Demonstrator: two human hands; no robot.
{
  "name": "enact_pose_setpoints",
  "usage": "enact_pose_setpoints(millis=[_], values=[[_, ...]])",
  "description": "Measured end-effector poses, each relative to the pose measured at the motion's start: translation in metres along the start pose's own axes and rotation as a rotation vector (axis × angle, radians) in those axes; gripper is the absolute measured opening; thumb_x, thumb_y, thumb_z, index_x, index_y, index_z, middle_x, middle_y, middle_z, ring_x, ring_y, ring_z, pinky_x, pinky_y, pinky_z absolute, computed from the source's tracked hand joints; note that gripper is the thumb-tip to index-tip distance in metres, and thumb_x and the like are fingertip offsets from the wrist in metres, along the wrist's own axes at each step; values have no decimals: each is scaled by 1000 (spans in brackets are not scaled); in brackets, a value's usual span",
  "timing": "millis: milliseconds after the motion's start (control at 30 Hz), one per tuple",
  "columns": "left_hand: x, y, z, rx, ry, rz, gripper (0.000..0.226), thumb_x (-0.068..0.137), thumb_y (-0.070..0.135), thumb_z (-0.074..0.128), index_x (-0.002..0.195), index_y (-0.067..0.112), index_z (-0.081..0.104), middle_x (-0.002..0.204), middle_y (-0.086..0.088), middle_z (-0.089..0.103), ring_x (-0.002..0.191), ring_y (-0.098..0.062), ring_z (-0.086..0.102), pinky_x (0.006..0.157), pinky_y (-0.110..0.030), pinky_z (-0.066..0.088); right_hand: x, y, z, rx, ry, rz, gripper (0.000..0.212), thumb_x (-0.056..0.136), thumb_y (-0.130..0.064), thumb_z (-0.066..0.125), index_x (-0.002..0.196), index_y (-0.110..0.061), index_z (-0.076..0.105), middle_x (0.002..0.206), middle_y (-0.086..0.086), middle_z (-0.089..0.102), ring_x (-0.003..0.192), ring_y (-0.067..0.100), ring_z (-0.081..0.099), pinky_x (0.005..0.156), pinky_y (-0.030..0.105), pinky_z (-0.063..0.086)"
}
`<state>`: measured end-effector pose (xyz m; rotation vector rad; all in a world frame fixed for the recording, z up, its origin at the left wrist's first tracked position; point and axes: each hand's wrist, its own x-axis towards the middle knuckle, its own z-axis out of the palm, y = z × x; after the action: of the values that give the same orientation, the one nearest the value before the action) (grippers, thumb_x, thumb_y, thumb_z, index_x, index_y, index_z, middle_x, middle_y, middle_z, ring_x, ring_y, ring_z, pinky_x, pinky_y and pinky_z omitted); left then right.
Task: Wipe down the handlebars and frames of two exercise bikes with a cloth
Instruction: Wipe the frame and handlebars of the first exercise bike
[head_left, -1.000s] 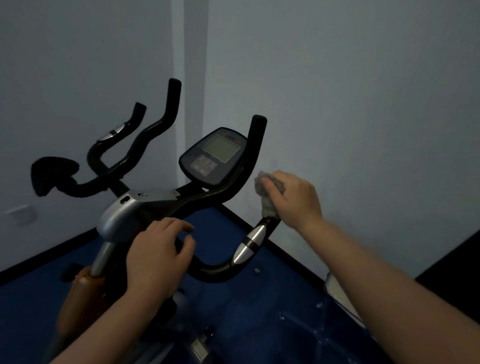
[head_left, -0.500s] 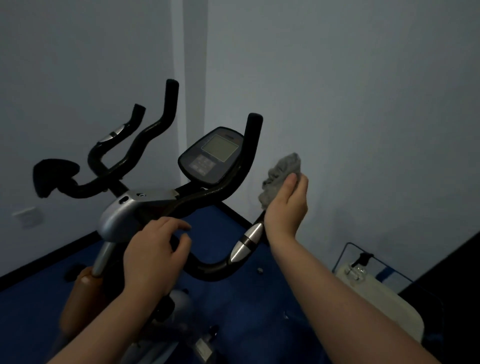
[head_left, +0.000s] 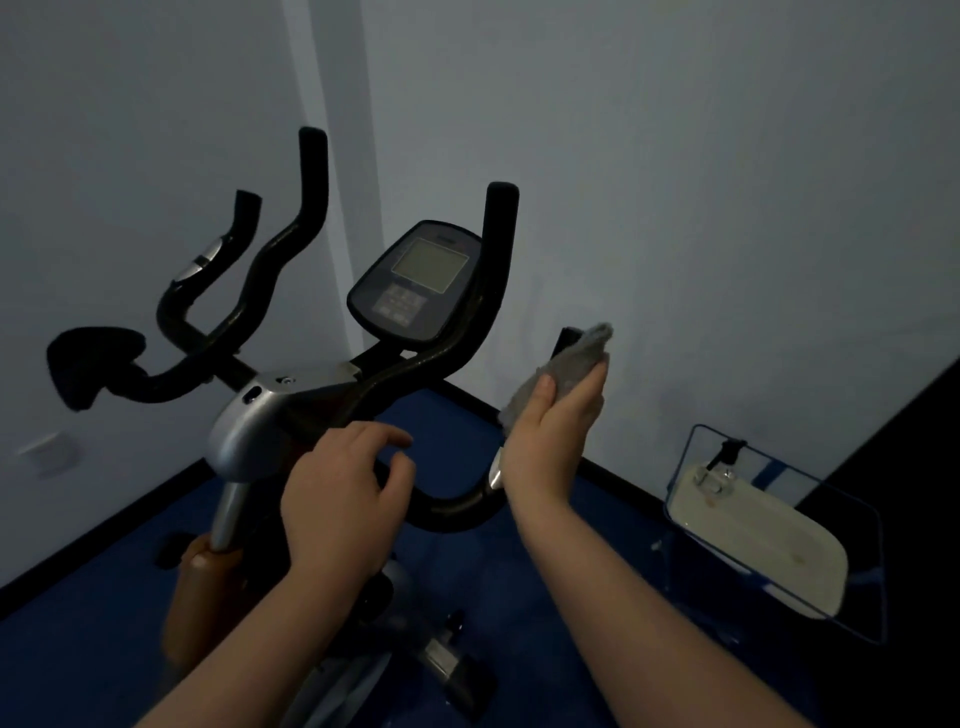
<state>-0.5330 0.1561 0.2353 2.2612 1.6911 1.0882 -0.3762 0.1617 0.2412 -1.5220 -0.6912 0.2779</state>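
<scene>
Pale walls meet in a corner at upper left, above a blue floor (head_left: 452, 415) with a dark skirting. Centre frame stands a bike (head_left: 249, 431) with black handlebars (head_left: 441, 509) and a console (head_left: 415, 280); a second set of bars (head_left: 208, 291) shows at left. At lower right a white tray (head_left: 753, 545) sits in a wire frame.

Right hand (head_left: 556, 441) is raised at centre right, thumb pinching a grey cloth (head_left: 566, 369) against straight fingers (head_left: 587, 395), palm facing left. Cloth hangs in the air, apparently off the bar. Left hand (head_left: 337, 493) rests at centre on the handlebar's lower curve, fingers loosely curled and apart, gripping nothing firmly as far as I can tell.

Nearest unwiped length seems to be the right upright grip (head_left: 498, 249), its long axis near vertical, lying up and to the left of the cloth. Right hand is much the nearer, so a short sweep leftward should bring the cloth round it
</scene>
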Motion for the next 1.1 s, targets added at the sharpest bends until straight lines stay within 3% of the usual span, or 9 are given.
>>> enact_pose_setpoints(millis=[100, 167, 233, 300, 500, 700, 867, 967, 1100], values=[[0, 0, 0, 0, -2, 28, 12, 80, 22, 64, 89, 27, 70, 91, 13, 69, 78, -10, 59, 61, -24, 34, -52, 16, -3, -61, -66, -62, 62, 97, -43, 28, 150, -33, -2, 155, -2, 9, 133, 10, 30, 102, 30, 37], [0, -2, 1, -7, -6, 45, 12, 80, 22, 65, 89, 26, 70, 90, 13, 69, 78, -10, 59, 62, -25, 34, -56, 25, -6, -339, -89, -206, 61, 97, -43, 28, 150, -29, 2, 158, -1, 2, 142, 21, 15, 114, 47, 24], [0, -3, 1, -13, -9, 55, 12, 80, 21, 64, 88, 27, 70, 91, 13, 68, 81, -11, 60, 64, -25, 36, -37, 25, -15, -673, -136, -467, 56, 95, -36, 35, 148, -22, 23, 159, 7, 7, 146, 28, 1, 117, 50, -2], [0, -4, 0, -22, -9, 55, 11, 80, 21, 64, 88, 27, 70, 92, 14, 68, 82, -12, 61, 65, -26, 37, -11, 22, -30, -764, -258, -725, 43, 92, -31, 41, 133, -19, 50, 155, 8, 27, 147, 25, 2, 117, 46, -8], [-2, -6, 1, -95, 56, 44, 15, 83, 23, 54, 90, 24, 67, 93, 12, 65, 82, -9, 58, 67, -24, 39, -49, 38, -37, -730, -531, -980, 32, 91, -26, 48, 116, -11, 61, 119, 6, 61, 134, 27, 36, 117, 45, 15], [-15, -18, -7, -70, 159, 120, 14, 81, 15, 55, 90, 17, 66, 99, 2, 64, 87, -14, 56, 75, -30, 42, -11, 31, -62, -844, -785, -1344, 43, 93, -32, 50, 132, -14, 51, 124, 2, 60, 125, 23, 47, 111, 41, 30], [-33, -35, -8, 42, 304, -103, 18, 85, 23, 47, 93, 24, 63, 99, 7, 63, 92, -11, 54, 84, -21, 25, -42, 33, -38, -987, -766, -1220, 56, 76, -25, 70, 126, -4, 55, 102, 10, 64, 100, 29, 59, 101, 40, 39], [-31, -32, -6, 76, 290, -194, 19, 88, 26, 44, 96, 25, 62, 100, 8, 63, 93, -12, 55, 86, -25, 28, -51, 7, -10, -1169, -830, -1132, 56, 92, -41, 48, 135, -5, 43, 99, 7, 60, 78, 22, 59, 67, 33, 42], [-33, -31, -7, 66, 283, -299, 19, 91, 30, 41, 97, 27, 59, 99, 10, 62, 91, -10, 54, 87, -29, 32, -38, 7, -8, -1112, -997, -1146, 57, 100, -44, 24, 146, -11, 15, 115, 4, 52, 86, 21, 57, 67, 31, 28]])
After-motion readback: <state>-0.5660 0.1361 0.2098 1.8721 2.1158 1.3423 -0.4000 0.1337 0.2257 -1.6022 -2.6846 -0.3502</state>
